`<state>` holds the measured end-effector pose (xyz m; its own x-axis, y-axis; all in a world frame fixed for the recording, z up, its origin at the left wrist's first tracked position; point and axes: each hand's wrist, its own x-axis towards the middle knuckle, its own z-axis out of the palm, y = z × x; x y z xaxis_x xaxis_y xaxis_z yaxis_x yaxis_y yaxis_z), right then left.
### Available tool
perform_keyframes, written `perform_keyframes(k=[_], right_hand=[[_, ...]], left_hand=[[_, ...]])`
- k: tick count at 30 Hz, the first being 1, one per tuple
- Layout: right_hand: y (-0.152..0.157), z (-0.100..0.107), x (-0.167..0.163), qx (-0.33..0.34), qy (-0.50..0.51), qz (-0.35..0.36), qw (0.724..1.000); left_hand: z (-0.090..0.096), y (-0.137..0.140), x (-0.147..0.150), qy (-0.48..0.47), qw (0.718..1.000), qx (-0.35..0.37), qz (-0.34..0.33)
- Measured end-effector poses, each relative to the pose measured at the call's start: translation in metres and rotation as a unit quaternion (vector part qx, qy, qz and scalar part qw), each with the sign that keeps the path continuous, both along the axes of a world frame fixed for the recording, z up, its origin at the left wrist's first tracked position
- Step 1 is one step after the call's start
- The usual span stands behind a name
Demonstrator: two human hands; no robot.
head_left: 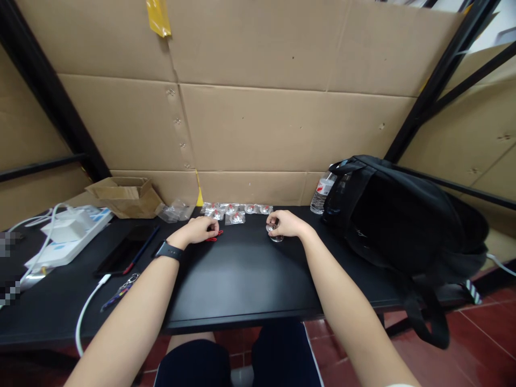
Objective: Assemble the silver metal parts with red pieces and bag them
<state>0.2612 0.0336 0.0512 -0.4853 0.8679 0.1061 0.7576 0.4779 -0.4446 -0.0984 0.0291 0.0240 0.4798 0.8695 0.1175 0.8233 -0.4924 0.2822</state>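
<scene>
On the left of the black table (245, 279), my left hand (198, 230) is closed, its fingertips pinched on a thin red cord (212, 239) that shows in small loops below them. A dark watch is strapped on that wrist. To the right, my right hand (285, 223) has its thumb and fingers closed on a clear, round, disc-like piece (276, 237) at the tabletop. Its exact kind is too small to tell. Beyond both hands lie several small clear packets (235, 217), each with a round clear piece and a red spot inside.
At the right stand a water bottle (321, 194) and a large black backpack (403, 226). To the left are an open cardboard box (127, 199), crumpled clear plastic (176, 210), a phone (124, 250), a pen (142, 249), a keychain (119, 293) and a power strip (68, 244).
</scene>
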Motion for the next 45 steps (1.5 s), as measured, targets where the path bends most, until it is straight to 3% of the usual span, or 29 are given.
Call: perform_keyframes(k=[11,18,25,33,38,45], right_hand=[[-0.009,0.000,-0.014,0.026,0.095,0.072,0.993],[-0.019,-0.007,-0.048,0.119,0.268,0.090,0.952],[-0.031,-0.009,-0.067,0.064,0.345,0.089,0.932],[-0.036,-0.009,-0.074,0.051,0.401,0.073,0.912],[-0.037,-0.012,-0.078,0.044,0.443,0.080,0.892],[-0.035,-0.014,-0.078,0.043,0.419,0.058,0.905]], left_hand=[[0.005,-0.006,0.017,-0.049,0.996,0.053,-0.053],[0.021,-0.022,0.051,-0.238,0.967,0.064,-0.059],[0.020,-0.031,0.076,-0.256,0.963,0.081,0.005],[0.010,-0.029,0.090,-0.340,0.931,0.126,-0.025],[0.010,-0.035,0.093,-0.304,0.937,0.171,0.026],[0.015,-0.046,0.096,-0.212,0.943,0.249,0.066]])
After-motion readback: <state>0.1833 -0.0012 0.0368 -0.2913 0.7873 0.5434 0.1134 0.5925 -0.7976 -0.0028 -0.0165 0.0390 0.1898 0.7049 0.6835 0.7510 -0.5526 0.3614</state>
